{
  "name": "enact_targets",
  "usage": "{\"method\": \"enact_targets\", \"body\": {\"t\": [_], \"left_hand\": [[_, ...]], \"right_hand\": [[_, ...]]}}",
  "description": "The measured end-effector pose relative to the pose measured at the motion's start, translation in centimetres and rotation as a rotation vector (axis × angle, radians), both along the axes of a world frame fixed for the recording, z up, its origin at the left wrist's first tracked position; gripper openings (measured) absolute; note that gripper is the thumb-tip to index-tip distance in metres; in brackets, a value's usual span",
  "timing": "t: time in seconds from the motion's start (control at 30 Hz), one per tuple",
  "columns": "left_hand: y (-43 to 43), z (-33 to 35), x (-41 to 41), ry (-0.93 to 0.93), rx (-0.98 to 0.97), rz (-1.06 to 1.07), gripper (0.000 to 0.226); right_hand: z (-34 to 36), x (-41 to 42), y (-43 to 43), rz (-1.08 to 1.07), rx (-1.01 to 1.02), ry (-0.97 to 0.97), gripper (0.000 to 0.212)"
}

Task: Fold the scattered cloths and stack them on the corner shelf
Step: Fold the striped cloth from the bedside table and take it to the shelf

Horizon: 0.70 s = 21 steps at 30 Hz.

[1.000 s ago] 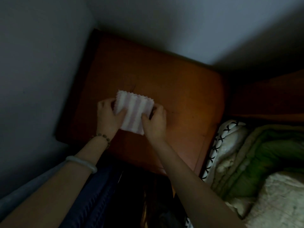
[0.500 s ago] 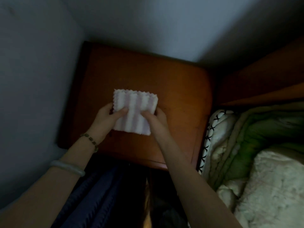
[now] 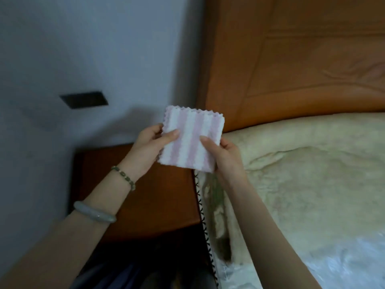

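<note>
A folded pink-and-white striped cloth [image 3: 191, 140] with zigzag edges is held up in the air between both hands. My left hand [image 3: 149, 150] pinches its left edge, thumb on top. My right hand [image 3: 224, 155] grips its right edge, thumb across the front. The cloth hangs above the right edge of the brown wooden corner shelf [image 3: 154, 197], next to the bed. Nothing lies on the visible part of the shelf.
A bed with a cream quilt [image 3: 308, 184] fills the right side, backed by a brown padded headboard [image 3: 302, 59]. A grey wall [image 3: 83, 49] with a dark socket plate [image 3: 84, 99] stands at the left. Dark fabric [image 3: 133, 274] lies below the shelf.
The cloth has been lifted off the wooden shelf and carried right toward the bed, still held by both hands. The view has swung up and to the right.
</note>
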<state>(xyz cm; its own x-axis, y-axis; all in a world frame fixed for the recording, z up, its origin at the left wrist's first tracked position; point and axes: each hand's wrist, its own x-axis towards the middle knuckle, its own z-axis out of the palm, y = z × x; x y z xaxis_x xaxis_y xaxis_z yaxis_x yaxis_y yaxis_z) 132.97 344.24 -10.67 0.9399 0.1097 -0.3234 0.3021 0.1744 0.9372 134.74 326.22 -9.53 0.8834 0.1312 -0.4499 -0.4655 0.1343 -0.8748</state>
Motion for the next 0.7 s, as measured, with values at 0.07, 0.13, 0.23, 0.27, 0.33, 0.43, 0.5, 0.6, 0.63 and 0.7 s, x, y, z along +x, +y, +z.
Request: {"method": "enact_targets", "body": {"t": [0.07,0.13,0.23,0.27,0.33,0.43,0.5,0.6,0.63,0.7], "left_hand": [[-3.3,4.5,0.5,-0.053,0.008,-0.068,0.019],[-6.7,8.5,0.9,-0.104,0.015,-0.139,0.023],[-12.2,13.7,1.3,-0.17,0.007,-0.259,0.025],[-14.2,15.2,1.2,-0.193,0.003,-0.297,0.023],[-18.6,18.2,0.7,-0.239,-0.002,-0.38,0.022],[-25.5,21.6,-0.5,-0.313,-0.003,-0.469,0.022],[-29.8,23.6,-1.8,-0.344,-0.001,-0.533,0.039],[-36.3,26.5,-4.2,-0.365,-0.063,-0.674,0.046],[-37.9,27.2,-4.9,-0.369,-0.088,-0.707,0.036],[-42.0,28.7,-6.9,-0.372,-0.122,-0.814,0.024]], "right_hand": [[4.5,-0.8,-3.6,-0.054,0.014,-0.058,0.032],[8.2,-1.7,-7.3,-0.109,0.019,-0.129,0.034],[12.4,-3.2,-12.8,-0.207,0.014,-0.226,0.032],[13.9,-3.9,-14.7,-0.242,0.007,-0.258,0.03],[16.5,-5.5,-18.8,-0.306,-0.009,-0.322,0.025],[20.3,-8.6,-25.2,-0.393,-0.087,-0.411,0.011],[22.5,-10.8,-29.3,-0.492,-0.153,-0.433,0.024],[25.4,-15.2,-34.6,-0.659,-0.25,-0.47,0.054],[25.9,-16.3,-35.9,-0.695,-0.259,-0.49,0.052],[27.4,-19.9,-38.7,-0.796,-0.255,-0.523,0.04]]}}
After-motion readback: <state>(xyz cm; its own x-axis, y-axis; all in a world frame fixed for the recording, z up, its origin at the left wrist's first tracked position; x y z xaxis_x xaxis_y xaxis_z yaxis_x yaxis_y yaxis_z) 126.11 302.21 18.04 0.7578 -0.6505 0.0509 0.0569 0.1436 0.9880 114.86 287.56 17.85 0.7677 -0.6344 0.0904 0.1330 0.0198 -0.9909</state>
